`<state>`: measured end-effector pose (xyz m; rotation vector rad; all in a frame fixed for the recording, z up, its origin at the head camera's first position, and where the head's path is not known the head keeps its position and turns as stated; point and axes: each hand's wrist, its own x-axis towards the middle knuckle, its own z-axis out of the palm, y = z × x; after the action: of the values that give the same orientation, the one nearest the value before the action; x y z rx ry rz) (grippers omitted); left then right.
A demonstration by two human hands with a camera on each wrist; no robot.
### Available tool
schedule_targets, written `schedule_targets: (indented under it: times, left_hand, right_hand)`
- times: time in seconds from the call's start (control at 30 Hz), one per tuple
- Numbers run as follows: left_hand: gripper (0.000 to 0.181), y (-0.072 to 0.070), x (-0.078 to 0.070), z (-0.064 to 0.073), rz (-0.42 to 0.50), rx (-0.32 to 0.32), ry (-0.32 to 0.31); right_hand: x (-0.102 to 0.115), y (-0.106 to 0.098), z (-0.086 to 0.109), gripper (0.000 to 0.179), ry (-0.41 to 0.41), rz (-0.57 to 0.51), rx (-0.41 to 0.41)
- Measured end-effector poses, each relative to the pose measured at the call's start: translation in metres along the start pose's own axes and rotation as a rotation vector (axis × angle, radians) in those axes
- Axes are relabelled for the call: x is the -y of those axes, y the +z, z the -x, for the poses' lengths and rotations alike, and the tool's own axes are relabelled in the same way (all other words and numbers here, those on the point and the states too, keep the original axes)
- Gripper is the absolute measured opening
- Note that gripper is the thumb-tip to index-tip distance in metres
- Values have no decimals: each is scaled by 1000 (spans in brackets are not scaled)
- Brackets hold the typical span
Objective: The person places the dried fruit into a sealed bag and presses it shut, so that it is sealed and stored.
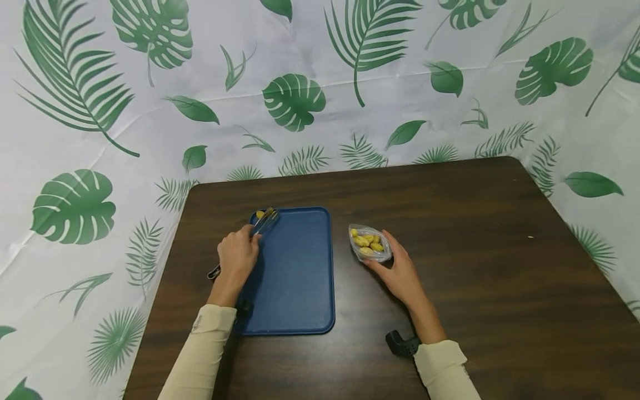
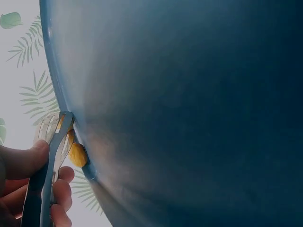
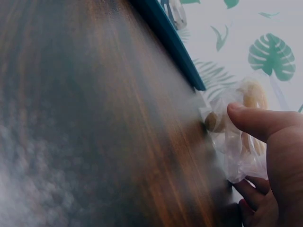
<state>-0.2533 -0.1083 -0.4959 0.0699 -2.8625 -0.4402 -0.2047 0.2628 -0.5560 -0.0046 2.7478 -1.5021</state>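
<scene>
My left hand grips a pair of metal tongs over the far left corner of a blue tray. At that corner lies a small yellow piece, right by the tong heads. In the left wrist view the yellow piece shows close against the slotted tongs, with more yellow between the heads. To the right of the tray, my right hand holds a clear plastic bag by its side, thumb and fingers around it. Several yellow, ridged oval pieces sit inside its open top.
Both hands work over a dark wooden table. A white cloth with green leaf prints hangs behind it. A black wrist camera mount juts from the right wrist. A tiny pale speck lies on the table at the right.
</scene>
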Motion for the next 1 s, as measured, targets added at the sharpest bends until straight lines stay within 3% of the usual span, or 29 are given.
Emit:
schedule_targets:
  times: [0.33,0.7,1.0]
  left_hand:
    - [32,-1,-2,6,43,-8,25]
    - [34,-15,-7,13,100,-99,45]
    - [34,-24,-11,14,114,-127,52]
  right_hand:
    - [-2,0,9,92,22,-19,4]
    - [-2,1,4,93,6,4,10]
    - [-1,2,0,92,-4,1,2]
